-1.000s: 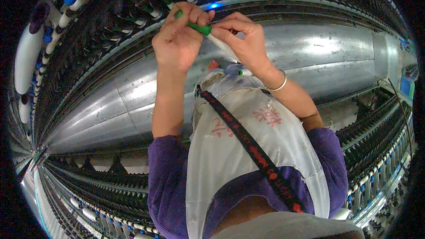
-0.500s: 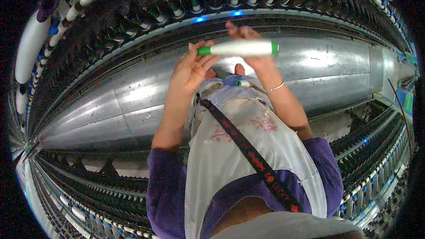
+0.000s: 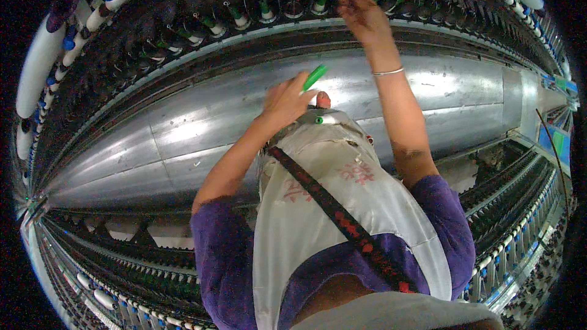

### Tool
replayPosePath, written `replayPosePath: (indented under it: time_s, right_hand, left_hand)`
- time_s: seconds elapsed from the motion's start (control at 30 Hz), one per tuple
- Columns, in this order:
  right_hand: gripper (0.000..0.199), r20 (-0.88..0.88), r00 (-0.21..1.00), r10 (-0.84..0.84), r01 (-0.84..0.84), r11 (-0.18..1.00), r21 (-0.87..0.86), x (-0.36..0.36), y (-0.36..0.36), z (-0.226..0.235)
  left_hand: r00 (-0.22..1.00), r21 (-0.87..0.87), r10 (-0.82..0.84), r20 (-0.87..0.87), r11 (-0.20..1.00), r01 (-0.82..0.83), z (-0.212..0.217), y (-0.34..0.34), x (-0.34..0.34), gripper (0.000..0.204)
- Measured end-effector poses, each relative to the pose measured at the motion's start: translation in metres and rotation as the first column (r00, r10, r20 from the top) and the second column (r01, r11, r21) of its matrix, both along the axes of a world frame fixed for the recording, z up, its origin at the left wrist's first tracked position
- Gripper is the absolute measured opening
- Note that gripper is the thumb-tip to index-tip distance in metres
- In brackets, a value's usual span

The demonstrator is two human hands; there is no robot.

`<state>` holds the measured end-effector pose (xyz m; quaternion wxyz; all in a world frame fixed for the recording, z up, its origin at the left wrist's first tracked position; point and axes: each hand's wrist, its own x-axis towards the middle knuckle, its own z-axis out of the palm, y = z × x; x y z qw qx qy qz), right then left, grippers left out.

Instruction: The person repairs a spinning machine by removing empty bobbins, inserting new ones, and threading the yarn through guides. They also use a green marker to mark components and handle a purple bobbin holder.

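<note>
My left hand (image 3: 286,102) is closed around a bobbin whose green end (image 3: 315,77) sticks out past the fingers; the rest is mostly hidden by the hand. It is above the metal surface, in front of my apron. My right hand (image 3: 364,17) reaches far out to the row of spindles, fingers bent together beside a green-based spindle (image 3: 321,1). What those fingers hold, if anything, is too dark and blurred to make out. A white bobbin with a green end (image 3: 318,120) lies at the front of my apron (image 3: 342,165).
A long shiny metal surface (image 3: 452,85) runs across under my arms. Beyond it a rail (image 3: 244,32) fronts the spindles. Large white yarn packages (image 3: 38,67) hang at the left. Another machine row (image 3: 520,208) stands behind me on the right.
My right hand has left the white-wound bobbin and moved up to the spindles. My left hand has come lower and nearer, its bobbin's green end tilted up. Two blue lights on the rail no longer show.
</note>
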<state>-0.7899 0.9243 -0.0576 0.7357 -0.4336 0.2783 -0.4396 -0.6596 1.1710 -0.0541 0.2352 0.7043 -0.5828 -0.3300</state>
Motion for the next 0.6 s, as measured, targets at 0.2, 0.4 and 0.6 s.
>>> replayPosePath:
  time_s: [0.2, 0.4, 0.6]
  right_hand:
    - [0.017, -0.675, 0.735, 0.067, -0.285, 0.934, -0.217, -0.081, 0.022, -0.065]
    - [0.007, -0.893, 0.428, -0.136, -0.748, 0.501, -0.435, -0.039, 0.087, -0.102]
    - [0.050, -0.857, 0.446, -0.256, -0.510, 0.715, -0.479, 0.043, 0.031, -0.100]
  left_hand:
    - [0.909, 0.039, 0.195, 0.367, 0.974, -0.225, -0.094, 0.129, 0.132, 0.037]
    - [0.227, 0.238, 0.750, -0.622, 0.457, -0.857, -0.122, 0.109, 0.177, 0.026]
    - [-0.028, 0.289, 0.560, -0.828, 0.383, -0.877, -0.064, 0.085, 0.210, 0.018]
